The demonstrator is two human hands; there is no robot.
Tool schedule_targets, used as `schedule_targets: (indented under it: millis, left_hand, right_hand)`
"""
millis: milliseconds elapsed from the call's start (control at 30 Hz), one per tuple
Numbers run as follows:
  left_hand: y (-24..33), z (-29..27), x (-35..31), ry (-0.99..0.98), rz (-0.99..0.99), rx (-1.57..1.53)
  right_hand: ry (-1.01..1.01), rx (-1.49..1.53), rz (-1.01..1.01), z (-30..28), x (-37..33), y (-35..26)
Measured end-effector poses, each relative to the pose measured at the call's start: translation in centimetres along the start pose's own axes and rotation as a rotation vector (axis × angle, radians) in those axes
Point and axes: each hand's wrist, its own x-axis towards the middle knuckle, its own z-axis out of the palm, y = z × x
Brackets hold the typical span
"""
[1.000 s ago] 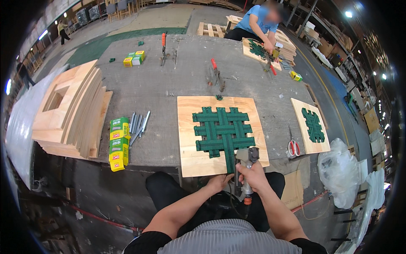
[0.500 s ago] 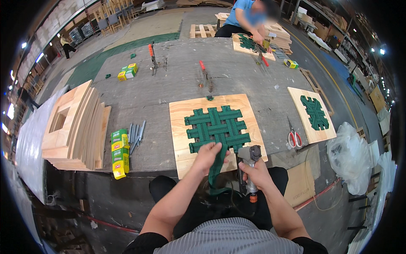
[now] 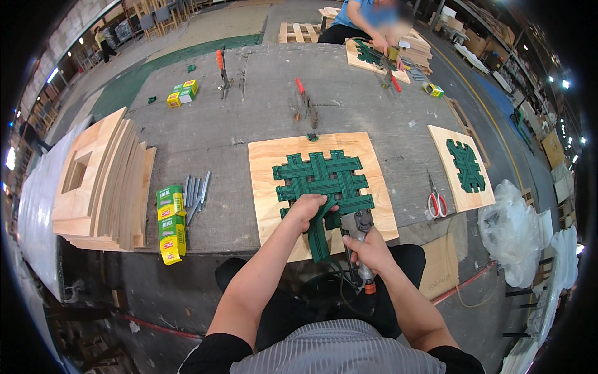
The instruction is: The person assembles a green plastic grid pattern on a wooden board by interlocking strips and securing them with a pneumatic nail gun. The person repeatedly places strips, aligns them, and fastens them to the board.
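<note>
Before me lies a square wooden board (image 3: 261, 168) with green webbing straps (image 3: 321, 174) woven across its middle. My left hand (image 3: 308, 209) pinches a loose green strap (image 3: 317, 240) at the near edge of the weave, and its tail hangs past the board's front. My right hand (image 3: 369, 248) is wrapped around a pneumatic staple gun (image 3: 360, 223), whose head sits over the weave's near right corner. An orange fitting (image 3: 370, 288) is at the tool's lower end. The gun's head hides where the strap meets the board there.
Left are stacked wooden frames (image 3: 103, 181), yellow-green boxes (image 3: 171, 224) and staple strips (image 3: 197, 196). Scissors (image 3: 436, 202) and another woven board (image 3: 458, 146) lie right. A red-handled clamp (image 3: 304, 100) is beyond my board. Across the table a person (image 3: 358, 22) works on a similar board.
My left hand has moved up toward the weave, bending the strap. The staple gun has shifted slightly left and up, closer to the strap.
</note>
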Motion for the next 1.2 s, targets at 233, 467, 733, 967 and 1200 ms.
schedule_targets:
  millis: [233, 467, 733, 967, 1200]
  left_hand:
    - [-0.3, -0.5, 0.3, -0.025, 0.000, 0.004]
    - [0.0, -0.4, 0.5, -0.007, -0.003, 0.007]
    - [-0.1, -0.9, 0.5, -0.035, 0.008, 0.012]
    - [0.1, -0.8, -0.1, -0.021, 0.007, -0.008]
    - [0.0, -0.3, 0.2, -0.030, 0.003, -0.047]
  right_hand:
    - [-0.015, -0.026, -0.009, 0.5, 0.2, 0.2]
    - [0.019, -0.067, -0.045, 1.0, 0.1, 0.0]
    - [-0.033, -0.098, -0.023, 1.6, 0.5, 0.1]
    - [-0.053, -0.077, -0.056, 2.5, 0.1, -0.2]
    - [-0.072, -0.060, -0.023, 1.7, 0.1, -0.1]
